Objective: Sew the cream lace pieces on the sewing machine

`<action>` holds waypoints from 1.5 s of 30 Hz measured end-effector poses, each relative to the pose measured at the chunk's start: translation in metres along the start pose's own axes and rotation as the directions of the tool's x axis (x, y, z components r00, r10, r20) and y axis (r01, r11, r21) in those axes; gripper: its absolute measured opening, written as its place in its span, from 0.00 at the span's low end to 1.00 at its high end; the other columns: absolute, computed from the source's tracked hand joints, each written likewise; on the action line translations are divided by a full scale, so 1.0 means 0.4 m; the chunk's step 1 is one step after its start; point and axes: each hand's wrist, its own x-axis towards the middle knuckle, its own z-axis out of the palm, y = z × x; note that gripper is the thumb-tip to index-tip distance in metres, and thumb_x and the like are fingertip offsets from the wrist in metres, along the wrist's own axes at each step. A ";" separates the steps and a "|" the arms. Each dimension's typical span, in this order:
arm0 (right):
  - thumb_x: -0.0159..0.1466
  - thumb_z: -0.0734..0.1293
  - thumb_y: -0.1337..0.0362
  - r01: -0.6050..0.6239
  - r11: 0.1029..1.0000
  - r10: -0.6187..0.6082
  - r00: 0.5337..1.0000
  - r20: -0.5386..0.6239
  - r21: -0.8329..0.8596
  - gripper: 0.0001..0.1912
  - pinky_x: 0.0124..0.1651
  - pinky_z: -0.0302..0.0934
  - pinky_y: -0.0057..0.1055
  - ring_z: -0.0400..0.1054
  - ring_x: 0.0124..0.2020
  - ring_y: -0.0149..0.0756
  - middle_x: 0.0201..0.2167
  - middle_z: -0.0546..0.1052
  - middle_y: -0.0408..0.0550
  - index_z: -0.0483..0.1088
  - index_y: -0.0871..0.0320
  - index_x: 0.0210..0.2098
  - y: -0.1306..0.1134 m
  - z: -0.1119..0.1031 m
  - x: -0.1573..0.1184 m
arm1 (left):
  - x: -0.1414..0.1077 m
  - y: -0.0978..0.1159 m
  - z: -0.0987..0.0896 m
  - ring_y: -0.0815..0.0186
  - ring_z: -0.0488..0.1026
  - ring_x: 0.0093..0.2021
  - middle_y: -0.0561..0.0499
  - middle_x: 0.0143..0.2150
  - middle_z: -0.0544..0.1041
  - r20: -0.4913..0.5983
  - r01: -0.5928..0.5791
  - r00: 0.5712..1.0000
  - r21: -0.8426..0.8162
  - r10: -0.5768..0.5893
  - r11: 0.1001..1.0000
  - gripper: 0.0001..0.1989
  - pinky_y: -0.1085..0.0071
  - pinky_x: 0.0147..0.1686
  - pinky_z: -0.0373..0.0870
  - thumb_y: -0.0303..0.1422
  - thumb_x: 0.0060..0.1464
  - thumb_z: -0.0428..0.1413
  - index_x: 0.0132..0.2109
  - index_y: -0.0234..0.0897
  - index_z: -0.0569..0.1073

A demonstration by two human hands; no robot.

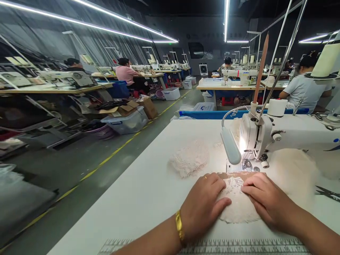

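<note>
A pale lace piece (237, 207) lies on the white table, over the front of a brown, shiny strip (239, 174), just before the sewing machine (265, 131). My left hand (205, 203) rests on the lace's left side, fingers curled and pressed together at its upper left edge, thumb on the fabric. On the right side, my right hand (268, 202) has its thumb and fingers closed at the lace's upper right edge. Another crumpled pale lace piece (190, 158) sits to the left of the machine.
Black scissors (328, 193) lie at the right edge, near cream fabric (294, 177). A clear ruler (207, 247) runs along the table's front. A lamp (230, 146) hangs beside the needle area. Several people sit at machines beyond; boxes and bins stand left of the aisle.
</note>
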 end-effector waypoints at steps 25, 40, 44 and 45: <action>0.72 0.58 0.73 -0.035 0.999 0.035 0.999 -0.019 0.022 0.16 0.51 0.66 0.49 0.64 0.46 0.45 0.44 0.73 0.52 0.65 0.56 0.57 -0.017 0.009 0.003 | 0.042 -0.003 0.017 0.59 0.74 0.38 0.51 0.34 0.79 0.006 0.282 0.955 -0.328 -0.297 0.902 0.07 0.60 0.43 0.66 0.31 0.60 0.60 0.32 0.38 0.78; 0.70 0.57 0.32 -0.291 0.591 0.230 0.955 0.188 0.753 0.36 0.60 0.64 0.47 0.67 0.56 0.49 0.58 0.72 0.54 0.70 0.51 0.62 -0.023 -0.057 0.013 | 0.101 0.103 -0.114 0.67 0.69 0.32 0.54 0.34 0.76 0.268 0.028 0.952 -0.555 0.147 0.831 0.06 0.71 0.34 0.65 0.32 0.64 0.53 0.37 0.39 0.72; 0.65 0.69 0.36 -0.367 0.686 0.359 0.922 0.147 0.628 0.30 0.50 0.64 0.40 0.65 0.47 0.44 0.54 0.72 0.51 0.73 0.50 0.55 -0.020 -0.041 0.020 | 0.127 0.067 -0.073 0.67 0.66 0.30 0.54 0.30 0.73 0.222 0.100 0.975 -0.562 0.033 0.821 0.09 0.71 0.31 0.63 0.36 0.63 0.54 0.35 0.38 0.71; 0.66 0.70 0.40 -0.385 0.711 0.389 0.912 0.127 0.588 0.25 0.48 0.63 0.39 0.64 0.44 0.43 0.50 0.72 0.50 0.74 0.51 0.52 -0.020 -0.035 0.021 | 0.129 0.062 -0.065 0.67 0.65 0.30 0.54 0.29 0.72 0.211 0.118 0.977 -0.569 0.006 0.814 0.09 0.71 0.30 0.62 0.37 0.62 0.54 0.34 0.38 0.71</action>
